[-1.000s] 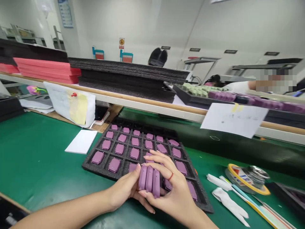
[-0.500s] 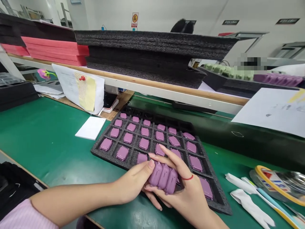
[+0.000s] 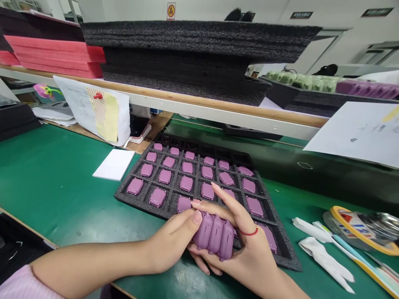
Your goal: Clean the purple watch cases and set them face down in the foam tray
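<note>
A row of three purple watch cases, standing on edge side by side, is held between my two hands above the front of a black foam tray. My left hand presses its thumb against the left end of the row; its other fingers are partly hidden. Beneath and around the right end, my right hand cradles the cases, its index finger stretched out over the tray. The black foam tray has square compartments, many with a purple watch case lying in them. My hands hide part of its front right side.
On the green table, a white pad lies left of the tray. White finger cots, a toothbrush-like tool and a roll of tape are at the right. A shelf behind bears black and red foam sheets.
The view has tilted down a little, so the shelf and tray sit higher in the picture. My hands keep the same hold, with the three cases turned slightly.
</note>
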`<state>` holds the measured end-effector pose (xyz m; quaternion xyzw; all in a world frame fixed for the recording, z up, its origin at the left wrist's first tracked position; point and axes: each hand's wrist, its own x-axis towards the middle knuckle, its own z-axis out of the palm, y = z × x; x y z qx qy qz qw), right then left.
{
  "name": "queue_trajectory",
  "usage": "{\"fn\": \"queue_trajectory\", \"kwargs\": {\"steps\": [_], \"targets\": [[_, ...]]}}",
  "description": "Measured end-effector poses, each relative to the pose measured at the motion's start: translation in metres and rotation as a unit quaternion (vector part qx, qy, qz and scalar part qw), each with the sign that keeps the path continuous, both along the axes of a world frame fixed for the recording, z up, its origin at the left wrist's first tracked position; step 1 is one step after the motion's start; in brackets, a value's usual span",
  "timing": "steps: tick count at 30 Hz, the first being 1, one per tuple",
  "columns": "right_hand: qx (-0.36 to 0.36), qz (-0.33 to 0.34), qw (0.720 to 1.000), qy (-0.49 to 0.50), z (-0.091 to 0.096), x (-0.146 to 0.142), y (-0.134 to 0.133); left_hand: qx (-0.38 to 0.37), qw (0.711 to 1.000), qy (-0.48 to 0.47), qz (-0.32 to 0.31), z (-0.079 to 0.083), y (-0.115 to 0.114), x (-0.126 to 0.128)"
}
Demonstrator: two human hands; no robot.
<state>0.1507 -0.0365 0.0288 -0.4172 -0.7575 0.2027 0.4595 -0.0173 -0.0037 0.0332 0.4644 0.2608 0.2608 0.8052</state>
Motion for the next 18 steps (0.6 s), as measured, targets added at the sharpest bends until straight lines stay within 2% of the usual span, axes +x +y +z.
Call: {"fn": "queue_trajectory", "kwargs": {"steps": [8, 14, 16, 18], "targets": [[-0.001, -0.010, 0.999, -0.030, 0.004, 0.002, -0.002, 0.011, 1.000, 0.006, -0.005, -0.001, 0.000, -0.002], [0.008, -0.015, 0.999, -0.037, 0.006, 0.000, -0.002, 0.091, 0.996, 0.016, 0.014, -0.003, 0.010, -0.005], [-0.016, -0.013, 0.999, -0.031, 0.004, -0.001, -0.002, 0.079, 0.997, 0.000, -0.001, -0.003, 0.010, -0.005], [-0.070, -0.009, 0.997, -0.016, 0.001, -0.003, -0.001, 0.048, 0.999, -0.010, -0.017, -0.002, 0.009, -0.002]]}}
